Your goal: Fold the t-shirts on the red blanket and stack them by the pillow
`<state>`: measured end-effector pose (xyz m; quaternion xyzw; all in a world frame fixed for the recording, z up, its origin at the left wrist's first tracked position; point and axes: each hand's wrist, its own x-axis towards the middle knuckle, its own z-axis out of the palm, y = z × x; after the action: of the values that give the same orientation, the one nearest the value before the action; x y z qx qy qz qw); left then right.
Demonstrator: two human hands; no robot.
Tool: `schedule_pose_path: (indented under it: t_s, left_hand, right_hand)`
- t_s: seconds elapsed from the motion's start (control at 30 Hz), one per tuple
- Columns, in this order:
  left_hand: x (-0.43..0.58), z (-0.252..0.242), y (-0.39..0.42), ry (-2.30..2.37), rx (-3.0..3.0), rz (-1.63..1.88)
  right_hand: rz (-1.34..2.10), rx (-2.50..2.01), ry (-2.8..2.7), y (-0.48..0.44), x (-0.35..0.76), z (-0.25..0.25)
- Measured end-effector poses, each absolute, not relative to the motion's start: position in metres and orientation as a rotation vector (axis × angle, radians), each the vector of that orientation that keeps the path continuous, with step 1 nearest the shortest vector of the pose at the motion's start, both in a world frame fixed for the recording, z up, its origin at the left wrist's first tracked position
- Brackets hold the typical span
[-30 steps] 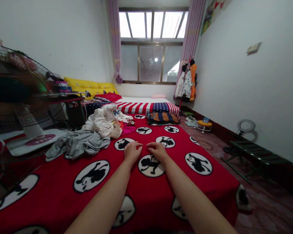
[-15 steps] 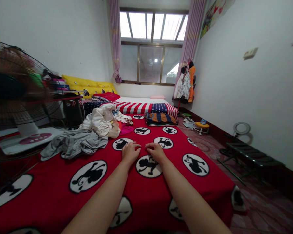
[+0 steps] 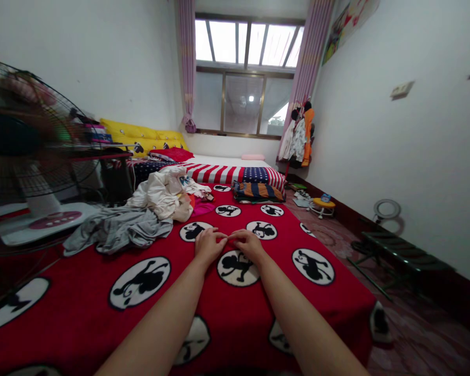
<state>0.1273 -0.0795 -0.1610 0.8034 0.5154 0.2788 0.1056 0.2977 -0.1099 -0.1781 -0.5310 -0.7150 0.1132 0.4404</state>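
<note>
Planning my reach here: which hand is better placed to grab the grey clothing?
Probably your left hand: it looks empty and sits nearer the grey clothing, which lies to its left. Your right hand is farther away.

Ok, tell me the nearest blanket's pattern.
The blanket: black figures in white circles on red, head view.

Left forearm (image 3: 162, 316) and right forearm (image 3: 300, 308) reach forward, converging. Left hand (image 3: 209, 244), right hand (image 3: 248, 243) palms down, fingers (image 3: 238, 235) loosely bent, tips nearly meeting.
</note>
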Motion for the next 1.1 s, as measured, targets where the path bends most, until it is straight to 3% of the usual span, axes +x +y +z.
schedule_pose_path:
  t_s: [1.1]
  left_hand:
    - [0.1277,-0.1607,-0.0804,1.522,2.381,0.834]
  right_hand:
    - [0.294,-1.333,-1.773,-0.108,0.2986,-0.1808]
